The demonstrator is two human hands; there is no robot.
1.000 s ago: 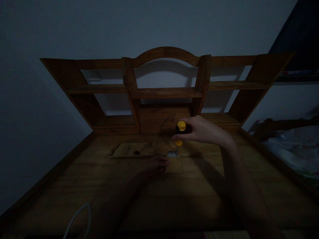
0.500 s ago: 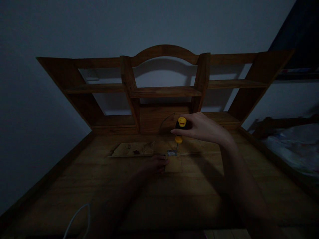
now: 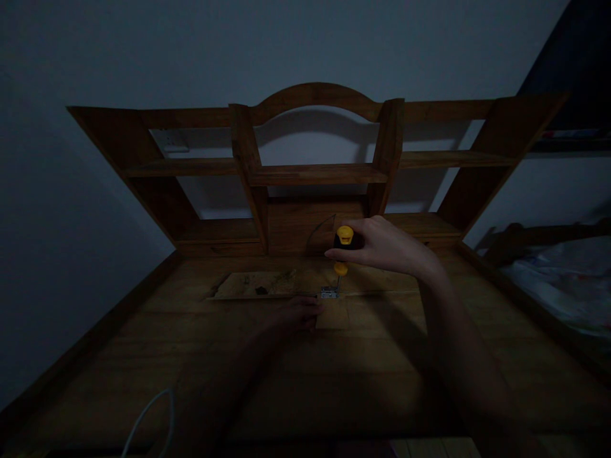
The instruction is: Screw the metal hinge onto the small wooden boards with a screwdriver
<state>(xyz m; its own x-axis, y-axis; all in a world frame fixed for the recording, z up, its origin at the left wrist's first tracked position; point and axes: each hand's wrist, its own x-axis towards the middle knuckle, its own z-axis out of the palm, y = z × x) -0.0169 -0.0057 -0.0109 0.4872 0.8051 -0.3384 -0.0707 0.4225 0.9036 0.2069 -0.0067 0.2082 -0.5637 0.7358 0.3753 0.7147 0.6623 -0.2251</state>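
A screwdriver with a yellow-and-black handle and a slim metal shaft (image 3: 344, 235) stands nearly upright over the middle of a broad brown wooden worktop (image 3: 157, 337), toward its back edge, in a dimly lit room. The person's right hand (image 3: 386, 245) grasps the handle, thumb on the near side, its wrist arching in from the worktop's right side. The shaft points down to the right end of a small silver metal hinge (image 3: 329, 292), which lies at the back edge of a small, pale, square wooden piece (image 3: 333, 315); whether the tip sits in a screw is too small to tell. The left hand (image 3: 298, 313), in deep shadow, has its fingertips at the left edge of that piece; whether they pinch it or merely rest there cannot be told. Behind the left hand lies a long, pale wooden board with a dark spot (image 3: 277, 284). A brown wooden shelf unit with an arched top rail (image 3: 317, 175) lines the worktop's back edge against a pale wall (image 3: 305, 44). A thin white cable (image 3: 147, 410) loops near the front left corner, while crumpled whitish plastic (image 3: 568, 280) sits beyond the right edge.
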